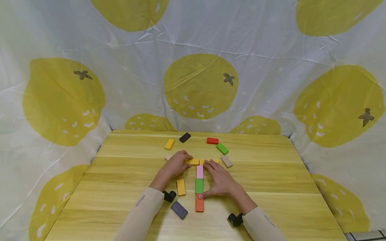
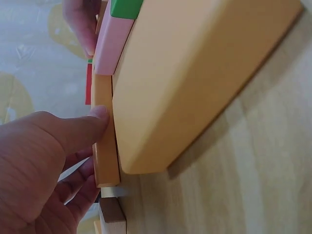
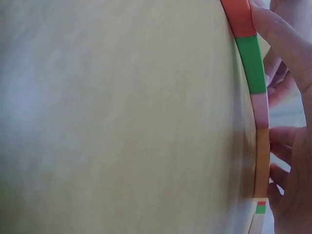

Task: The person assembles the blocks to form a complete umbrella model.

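A T of rectangular blocks lies flat on the wooden table. Its stem runs from a pink block (image 1: 200, 172) through a green block (image 1: 199, 185) to an orange-red block (image 1: 199, 206). Across the top, two yellow blocks lie end to end. My left hand (image 1: 175, 164) pinches the left yellow block (image 2: 106, 156), thumb on its near side and fingers behind. Spread along the stem's right side, my right hand (image 1: 222, 180) rests its fingertips on the right yellow block (image 3: 262, 163) and its thumb on the orange-red one.
A loose yellow block (image 1: 181, 187) and a dark block (image 1: 179, 210) lie left of the stem. Behind the T are yellow (image 1: 169, 144), black (image 1: 185, 137), red (image 1: 212, 141) and green (image 1: 222, 148) blocks. Pale wooden blocks (image 1: 227, 161) flank the bar. A lemon-print curtain (image 1: 265, 50) hangs behind.
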The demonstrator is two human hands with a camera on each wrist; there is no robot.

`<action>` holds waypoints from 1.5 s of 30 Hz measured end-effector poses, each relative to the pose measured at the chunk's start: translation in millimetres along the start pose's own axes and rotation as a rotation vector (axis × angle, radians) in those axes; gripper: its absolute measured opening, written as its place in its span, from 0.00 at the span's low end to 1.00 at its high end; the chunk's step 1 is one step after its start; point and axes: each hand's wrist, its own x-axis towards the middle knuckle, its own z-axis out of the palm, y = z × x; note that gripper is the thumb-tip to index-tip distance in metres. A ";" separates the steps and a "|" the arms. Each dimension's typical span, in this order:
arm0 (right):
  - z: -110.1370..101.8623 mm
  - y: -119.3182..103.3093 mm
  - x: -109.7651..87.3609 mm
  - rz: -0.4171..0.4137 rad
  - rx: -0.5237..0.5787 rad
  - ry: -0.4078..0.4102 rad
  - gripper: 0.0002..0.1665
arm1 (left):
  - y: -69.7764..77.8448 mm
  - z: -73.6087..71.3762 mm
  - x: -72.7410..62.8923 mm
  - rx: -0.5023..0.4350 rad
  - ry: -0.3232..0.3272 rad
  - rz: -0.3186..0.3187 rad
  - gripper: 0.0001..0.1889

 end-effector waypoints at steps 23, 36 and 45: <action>5.6 4.3 0.6 0.001 -0.011 0.007 0.83 | 6.2 7.3 -8.5 0.023 0.041 0.025 0.18; 4.6 3.7 0.2 -0.012 -0.017 0.011 0.84 | 13.4 7.9 -28.4 0.042 -0.021 0.051 0.52; 4.5 2.8 0.0 -0.033 -0.005 0.031 0.82 | 21.3 6.1 -44.0 0.150 -0.111 0.111 0.73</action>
